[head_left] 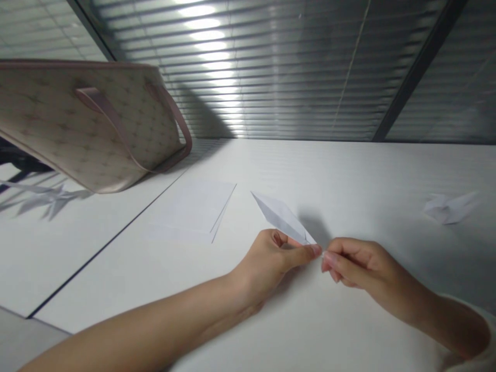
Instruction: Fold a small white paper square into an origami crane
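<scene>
A folded white paper piece [284, 216], long and pointed, is held just above the table, its far tip aimed up and to the left. My left hand [277, 258] pinches its near end between thumb and fingers. Close beside it on the right, my right hand [354, 263] is closed in a pinch at the paper's near tip. Only a tiny bit of white shows between the two sets of fingertips. Behind my left hand lie flat white paper sheets [189, 206], slightly fanned at the right edge.
At the back left stands a patterned handbag [116, 124] with pink handles. A folded paper figure [449, 207] lies at the far right of the white table [240, 330]. Another spiky paper shape [52, 199] sits at the left. Window blinds [287, 72] rise behind the table.
</scene>
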### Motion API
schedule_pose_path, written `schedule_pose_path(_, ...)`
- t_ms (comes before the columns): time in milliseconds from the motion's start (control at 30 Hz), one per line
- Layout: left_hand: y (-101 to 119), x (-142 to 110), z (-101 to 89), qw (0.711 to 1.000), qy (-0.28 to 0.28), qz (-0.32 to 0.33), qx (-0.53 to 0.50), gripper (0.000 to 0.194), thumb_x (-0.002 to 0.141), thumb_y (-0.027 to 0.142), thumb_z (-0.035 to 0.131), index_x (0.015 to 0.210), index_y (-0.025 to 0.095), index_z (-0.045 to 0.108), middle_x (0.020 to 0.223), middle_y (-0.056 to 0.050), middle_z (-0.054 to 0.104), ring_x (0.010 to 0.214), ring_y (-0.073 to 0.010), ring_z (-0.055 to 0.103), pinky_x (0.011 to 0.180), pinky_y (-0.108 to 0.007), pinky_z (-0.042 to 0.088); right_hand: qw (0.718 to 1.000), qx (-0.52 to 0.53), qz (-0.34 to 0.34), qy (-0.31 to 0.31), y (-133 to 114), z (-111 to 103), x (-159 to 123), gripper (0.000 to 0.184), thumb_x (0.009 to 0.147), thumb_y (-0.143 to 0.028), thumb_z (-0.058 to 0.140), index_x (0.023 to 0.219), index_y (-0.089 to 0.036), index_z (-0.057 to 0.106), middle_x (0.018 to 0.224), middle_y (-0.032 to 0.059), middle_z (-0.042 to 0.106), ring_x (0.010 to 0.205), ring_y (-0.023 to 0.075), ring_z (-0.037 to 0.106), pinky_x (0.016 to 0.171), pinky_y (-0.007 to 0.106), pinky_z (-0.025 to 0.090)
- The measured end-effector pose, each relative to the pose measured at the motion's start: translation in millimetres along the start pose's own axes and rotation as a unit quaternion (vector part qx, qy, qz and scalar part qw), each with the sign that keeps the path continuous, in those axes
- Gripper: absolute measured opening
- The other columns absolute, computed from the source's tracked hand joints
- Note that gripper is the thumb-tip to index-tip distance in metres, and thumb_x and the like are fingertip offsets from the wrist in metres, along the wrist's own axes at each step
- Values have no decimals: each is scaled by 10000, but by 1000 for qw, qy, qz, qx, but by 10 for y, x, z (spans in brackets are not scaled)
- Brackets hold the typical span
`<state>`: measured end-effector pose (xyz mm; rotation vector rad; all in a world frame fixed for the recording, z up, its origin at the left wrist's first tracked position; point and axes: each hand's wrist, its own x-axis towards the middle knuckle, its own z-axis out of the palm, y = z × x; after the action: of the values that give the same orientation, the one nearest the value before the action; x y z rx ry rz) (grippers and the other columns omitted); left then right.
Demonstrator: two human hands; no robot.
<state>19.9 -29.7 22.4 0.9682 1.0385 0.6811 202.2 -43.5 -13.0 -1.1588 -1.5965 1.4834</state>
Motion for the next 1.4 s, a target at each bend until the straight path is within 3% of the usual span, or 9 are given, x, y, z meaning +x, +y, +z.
schedule_pose_path(267, -4, 8, -2, 999, -30, -12, -25, 265, 630, 370, 775, 584, 129, 676, 632, -45, 646, 574, -136, 533, 578, -257, 390, 996, -78, -36, 16, -15, 31, -37, 248, 872, -346, 490, 691, -194, 561, 553, -51, 398, 511, 95, 367, 457, 221, 315)
schedule_pose_path(433, 9, -2, 8, 1000, -5, -7, -19, 267, 669, 360, 745, 567, 128, 660, 617, -54, 651, 569, -138, 540, 589, -266, 395, 997, -65, -44, -3, 18, 15, -32, 325, 931, -381, 402, 762, -184, 599, 590, -21, 504, 501, 97, 403, 457, 228, 342)
schedule_pose_path(567, 0, 36, -17, 998, 54, -26, -24, 296, 700, 323, 717, 497, 131, 618, 530, -37, 607, 528, -121, 533, 591, -258, 409, 981, -151, -102, 66, 55, 11, -36, 275, 943, -323, 393, 824, -202, 610, 712, 13, 590, 629, 132, 522, 556, 255, 412)
schedule_pose_path(667, -18, 71, -30, 997, 44, -26, -52, 217, 701, 267, 707, 568, 99, 677, 637, -95, 673, 674, -171, 621, 736, -280, 463, 954, -238, -149, 101, 62, 28, -39, 163, 907, -238, 465, 796, -215, 582, 696, -3, 562, 640, 140, 519, 568, 266, 403)
schedule_pose_path(767, -35, 85, -18, 998, 40, -22, -47, 196, 722, 237, 671, 613, 78, 705, 699, -127, 705, 706, -188, 646, 785, -299, 486, 944, -265, -178, 80, 44, 40, -33, 151, 910, -188, 448, 801, -216, 548, 700, -13, 528, 627, 132, 495, 570, 267, 394)
schedule_pose_path(967, -53, 91, 27, 1000, 10, -22, 4, 217, 750, 182, 593, 584, 85, 692, 625, -106, 697, 625, -179, 654, 692, -295, 520, 942, -275, -193, -5, -3, 22, -19, 186, 928, -125, 376, 790, -219, 458, 746, -18, 483, 694, 121, 487, 635, 258, 402)
schedule_pose_path(1100, -66, 99, 43, 999, -16, -36, -4, 220, 736, 135, 561, 541, 99, 656, 552, -70, 661, 537, -154, 635, 600, -275, 520, 933, -302, -192, -26, -3, -9, -14, 186, 914, -114, 392, 770, -223, 436, 729, -23, 465, 665, 121, 474, 608, 254, 394)
schedule_pose_path(1400, -81, 114, 63, 998, -55, -42, -1, 238, 717, 72, 508, 500, 116, 597, 458, -19, 597, 408, -100, 591, 449, -187, 479, 945, -268, -171, -75, 5, -35, -31, 193, 946, -177, 367, 787, -215, 468, 740, -12, 499, 664, 117, 494, 619, 259, 418)
